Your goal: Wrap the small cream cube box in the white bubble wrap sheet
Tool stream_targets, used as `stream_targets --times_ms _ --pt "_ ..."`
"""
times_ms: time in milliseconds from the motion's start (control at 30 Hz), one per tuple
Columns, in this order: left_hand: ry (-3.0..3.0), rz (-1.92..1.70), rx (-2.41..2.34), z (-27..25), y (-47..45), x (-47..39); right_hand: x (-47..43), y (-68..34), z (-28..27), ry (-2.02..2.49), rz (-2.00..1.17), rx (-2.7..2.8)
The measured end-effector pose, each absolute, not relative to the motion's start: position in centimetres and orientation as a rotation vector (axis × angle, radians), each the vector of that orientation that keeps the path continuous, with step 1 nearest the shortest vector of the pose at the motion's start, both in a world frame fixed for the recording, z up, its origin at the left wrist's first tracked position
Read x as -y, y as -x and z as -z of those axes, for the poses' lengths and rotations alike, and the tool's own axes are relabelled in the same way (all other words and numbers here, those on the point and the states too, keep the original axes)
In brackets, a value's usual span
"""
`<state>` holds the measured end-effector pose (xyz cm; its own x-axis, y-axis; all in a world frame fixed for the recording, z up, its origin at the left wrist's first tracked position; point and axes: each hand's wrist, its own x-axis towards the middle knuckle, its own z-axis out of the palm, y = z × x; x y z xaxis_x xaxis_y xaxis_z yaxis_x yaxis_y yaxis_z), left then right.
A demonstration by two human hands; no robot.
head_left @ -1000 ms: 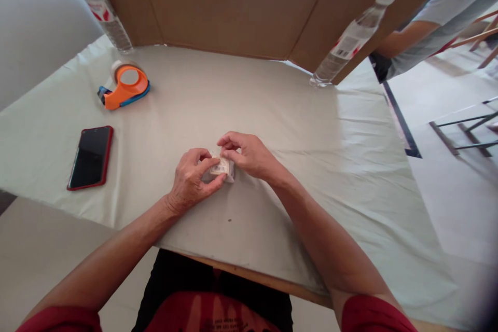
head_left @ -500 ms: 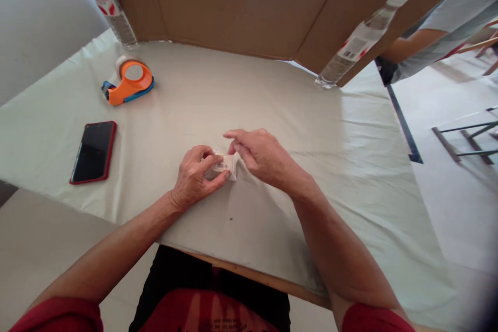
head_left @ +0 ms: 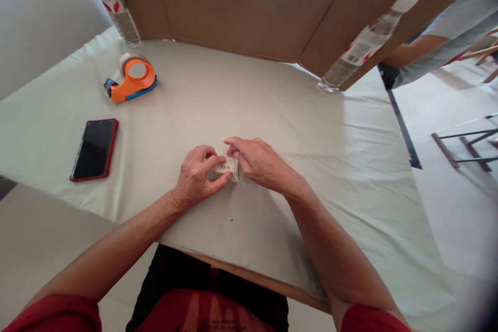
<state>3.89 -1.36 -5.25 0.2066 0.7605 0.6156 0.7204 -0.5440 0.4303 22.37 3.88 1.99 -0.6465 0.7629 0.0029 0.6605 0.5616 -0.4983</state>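
Observation:
A small pale packet [head_left: 224,166] with a printed barcode, in what looks like clear wrapping, lies on the cloth-covered table [head_left: 249,98] close to its front edge. My left hand [head_left: 198,171] grips the packet from the left, its thumb and fingers closed on its sides. At the packet's far right corner is my right hand [head_left: 259,161], its fingers bent and the index finger reaching over the top. Whether the right fingertips pinch the wrapping or only touch it is hidden.
Left on the table are a phone [head_left: 94,149] in a red case and an orange tape dispenser [head_left: 134,80]. Water bottles stand at the back left [head_left: 116,8] and back right [head_left: 365,46], against a cardboard panel [head_left: 241,5]. Beyond the panel, a person's arm [head_left: 418,49] shows.
My right hand has come down and closer to the packet's right corner, its raised index finger now lower. My left hand keeps its hold. The view has shifted slightly.

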Motion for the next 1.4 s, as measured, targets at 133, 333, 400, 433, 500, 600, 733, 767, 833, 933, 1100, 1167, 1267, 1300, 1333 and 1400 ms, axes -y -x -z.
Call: stream_targets --times_ms 133,333,400,433,500,600,733,767,833,933,1100,1167,1267,1300,1333,1400 --pt "-2.396 -1.268 -1.478 5.2 -3.9 1.3 -3.7 -22.0 -2.2 1.197 -0.661 2.609" --pt "-2.397 -1.27 -1.485 5.1 -3.9 1.3 -3.6 -22.0 -2.1 1.242 -0.679 2.57" --pt "-2.387 -1.271 -1.483 5.2 -3.9 1.3 -3.6 -21.8 -2.2 1.237 -0.688 2.597" --pt "-2.384 -1.27 -1.478 5.2 -3.9 1.3 -3.6 -21.7 -2.2 1.233 -0.684 2.612" --pt "-2.387 -1.27 -1.464 5.2 -3.9 1.3 -3.6 -21.5 -2.1 1.22 -0.663 2.643" --pt "-2.398 -1.268 -1.457 5.2 -3.8 1.3 -3.6 -21.5 -2.0 1.183 -0.669 2.631" --pt "-2.395 -1.259 -1.478 5.3 -3.8 1.2 -3.4 -22.0 -2.5 1.106 -0.732 2.274" --pt "-2.39 -1.261 -1.483 5.2 -3.9 1.1 -3.3 -22.1 -2.7 1.09 -0.737 2.177" --pt "-2.371 -1.277 -1.477 5.1 -3.9 1.2 -3.1 -22.4 -3.3 1.07 -0.752 2.051" --pt "-2.314 -1.326 -1.457 4.3 -3.7 1.7 -2.8 -22.7 -4.1 1.07 -0.794 1.976" --pt "-2.392 -1.22 -1.501 2.7 -2.9 5.2 -2.4 -24.4 -3.9 1.164 -0.752 2.004" --pt "-2.496 -1.016 -1.408 2.6 -2.8 7.0 -1.8 -25.4 -2.7 1.248 -0.685 2.129" --pt "-2.551 -0.773 -1.319 3.2 -3.1 9.4 0.4 -27.1 0.4 1.412 -0.497 2.39" --pt "-2.565 -0.736 -1.303 3.5 -3.1 10.2 1.6 -27.6 1.5 1.483 -0.402 2.42" --pt "-2.559 -0.724 -1.313 3.8 -3.1 10.9 3.0 -28.1 2.7 1.512 -0.324 2.437" --pt "-2.524 -0.767 -1.328 4.3 -2.9 12.3 6.4 -29.0 4.5 1.487 -0.218 2.473"
